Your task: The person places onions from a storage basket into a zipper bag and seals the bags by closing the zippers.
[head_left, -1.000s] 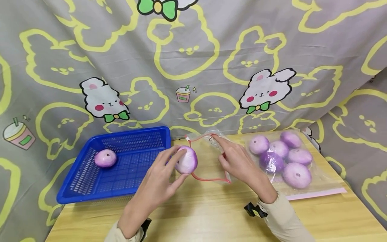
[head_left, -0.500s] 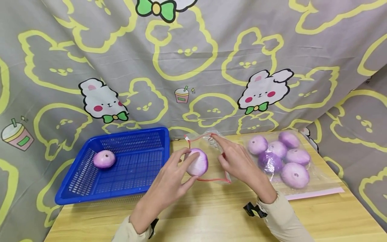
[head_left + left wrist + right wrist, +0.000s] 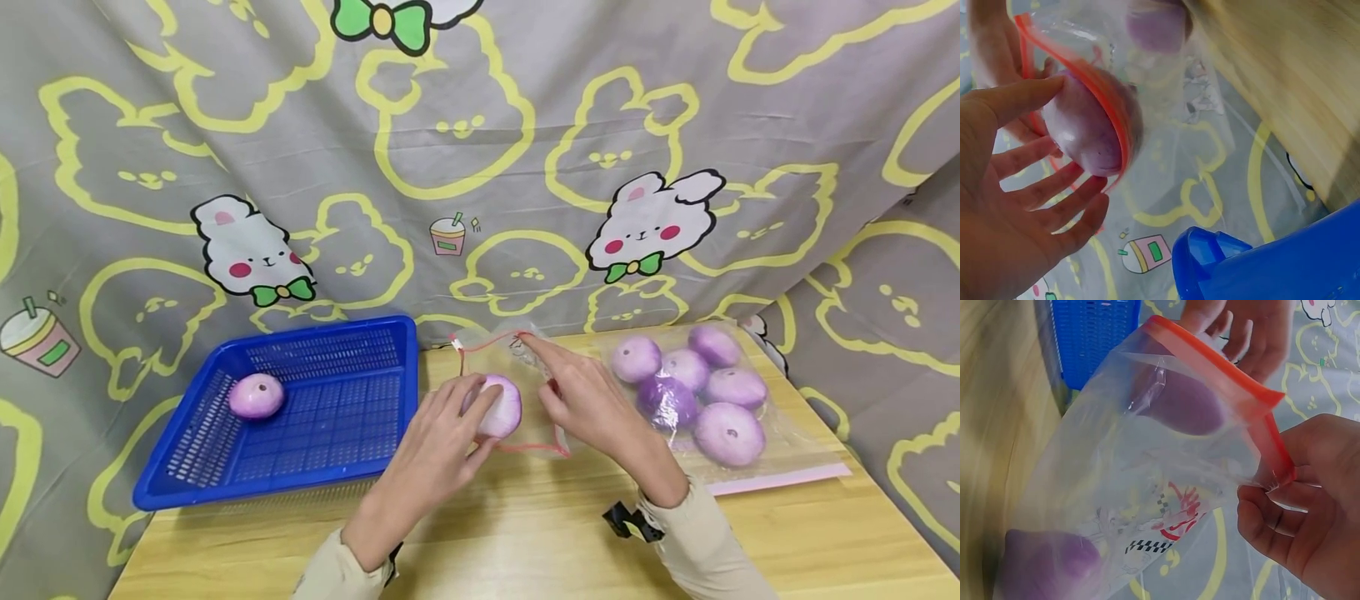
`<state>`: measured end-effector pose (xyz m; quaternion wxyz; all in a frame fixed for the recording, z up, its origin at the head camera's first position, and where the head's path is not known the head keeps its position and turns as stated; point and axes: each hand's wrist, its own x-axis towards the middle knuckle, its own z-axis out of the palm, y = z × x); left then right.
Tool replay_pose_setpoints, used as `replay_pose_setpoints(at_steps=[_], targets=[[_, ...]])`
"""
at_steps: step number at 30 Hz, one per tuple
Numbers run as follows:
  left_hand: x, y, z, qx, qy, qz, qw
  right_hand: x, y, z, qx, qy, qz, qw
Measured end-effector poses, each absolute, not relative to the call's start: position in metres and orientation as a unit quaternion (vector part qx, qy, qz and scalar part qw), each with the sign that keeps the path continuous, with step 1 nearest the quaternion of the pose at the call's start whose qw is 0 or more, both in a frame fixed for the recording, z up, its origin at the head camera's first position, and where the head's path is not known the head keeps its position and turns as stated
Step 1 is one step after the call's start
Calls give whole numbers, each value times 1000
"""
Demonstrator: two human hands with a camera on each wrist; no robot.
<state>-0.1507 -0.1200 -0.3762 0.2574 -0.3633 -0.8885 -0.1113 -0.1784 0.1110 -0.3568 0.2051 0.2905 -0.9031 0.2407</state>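
Observation:
My left hand (image 3: 427, 446) holds a purple onion (image 3: 507, 410) between its thumb and fingers. The onion is partly inside the mouth of a clear zip bag with a red rim (image 3: 1210, 359); in the left wrist view that rim crosses in front of the onion (image 3: 1082, 125). My right hand (image 3: 592, 404) pinches the bag's edge on the right, index finger stretched toward the far rim, keeping the mouth spread. Deeper in the bag lies another purple onion (image 3: 1047, 565), seen through the plastic in the right wrist view.
A blue plastic basket (image 3: 281, 492) stands on the left of the wooden table (image 3: 517, 550) with one purple onion (image 3: 257, 397) in it. On the right lies a clear bag with a pink strip (image 3: 780, 481), holding several onions (image 3: 730, 435). A patterned curtain (image 3: 480, 150) hangs behind.
My left hand has moved right with the onion, from beside the bag's opening into its mouth. The right hand has stayed at the bag's edge.

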Motion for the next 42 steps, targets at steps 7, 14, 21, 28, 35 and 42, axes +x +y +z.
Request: replay_pose_setpoints(at_steps=[7,14,21,28,35,42], targets=[[-150,-120,-377,-321,-905,-70,270,-178,111,-354,300,-897,238,221],[-150,-120,-376,-287,-918,-51,269,-178,112,-353,303,-896,234,223],[-148,-118,-375,-275,-927,-32,252,-177,113,-350,304,-897,242,210],[-143,-118,-376,-292,-930,0,222,-177,119,-346,287,-902,259,193],[-140,-116,-379,-335,-914,1,229,-179,122,-346,291,-897,258,211],[-134,-114,-375,-360,-908,-17,214,-180,121,-350,302,-892,252,223]])
